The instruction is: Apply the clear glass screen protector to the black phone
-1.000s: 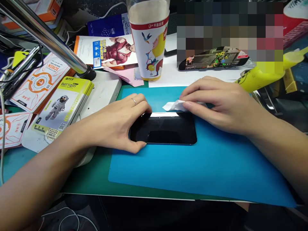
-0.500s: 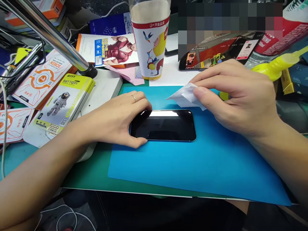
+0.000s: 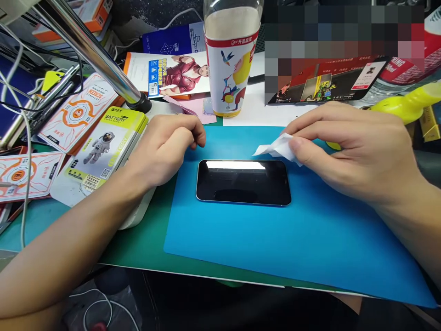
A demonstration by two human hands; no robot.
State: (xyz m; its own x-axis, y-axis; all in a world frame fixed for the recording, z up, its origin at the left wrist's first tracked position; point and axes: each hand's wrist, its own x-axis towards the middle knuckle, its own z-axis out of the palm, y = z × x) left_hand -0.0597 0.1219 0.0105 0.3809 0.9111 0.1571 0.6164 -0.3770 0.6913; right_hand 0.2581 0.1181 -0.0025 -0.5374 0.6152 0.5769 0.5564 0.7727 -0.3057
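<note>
Curled left hand (image 3: 168,147) has left the glossy, round-cornered phone (image 3: 243,184).

The left grip (image 3: 172,149) curls loosely inward while the right grip (image 3: 354,149) pinches.

The white tissue (image 3: 279,146) is partly hidden by the right hand (image 3: 358,147); beyond it, a red-labelled bottle (image 3: 411,71) is cut off.

The blue mat (image 3: 303,257) was brightly lit from above. White glare was spread along the far part of the phone screen (image 3: 241,186), and streaks were reflected by the chrome pole (image 3: 94,51). Soft shadow was cast below the right hand (image 3: 354,147); the space under the worktop (image 3: 148,243) was left dim. The far right was partly masked by pixels.
</note>
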